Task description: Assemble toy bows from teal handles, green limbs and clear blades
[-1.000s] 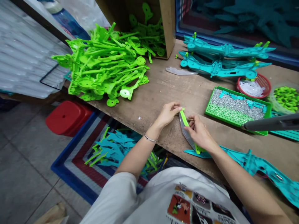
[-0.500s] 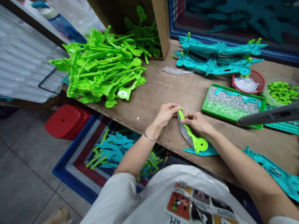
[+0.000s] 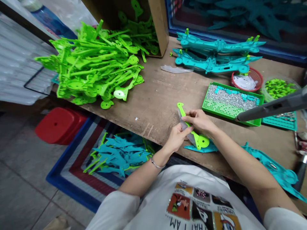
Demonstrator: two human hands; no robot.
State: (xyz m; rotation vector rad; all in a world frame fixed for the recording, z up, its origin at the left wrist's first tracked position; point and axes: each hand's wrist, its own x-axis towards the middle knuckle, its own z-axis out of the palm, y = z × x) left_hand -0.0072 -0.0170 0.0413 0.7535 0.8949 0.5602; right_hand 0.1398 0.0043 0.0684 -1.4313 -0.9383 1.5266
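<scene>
Between my hands is a long lime-green plastic part (image 3: 202,141) with a round disc at its near end and a small hook at its far end. A clear, blade-shaped plastic strip (image 3: 181,122) lies along its left side. My left hand (image 3: 177,136) pinches the pair around the middle, thumb on top. My right hand (image 3: 200,121) grips the green part slightly farther up, its fingers closed. Beneath the disc end, a turquoise plastic part (image 3: 211,147) lies at the table's front edge, partly hidden by my right forearm.
A heap of lime-green parts (image 3: 96,67) covers the table's left. At right stand turquoise assemblies (image 3: 213,62), a green tray (image 3: 232,102) of small metal pieces, a red basket (image 3: 257,76) and a grey power-tool-like rod (image 3: 271,105). Below sits a blue-rimmed crate (image 3: 69,193) beside a red stool (image 3: 56,126).
My left hand has slid from the far tip of the green part down to its middle, baring the hooked end. My right hand stays on the part. The whole view has shifted slightly.
</scene>
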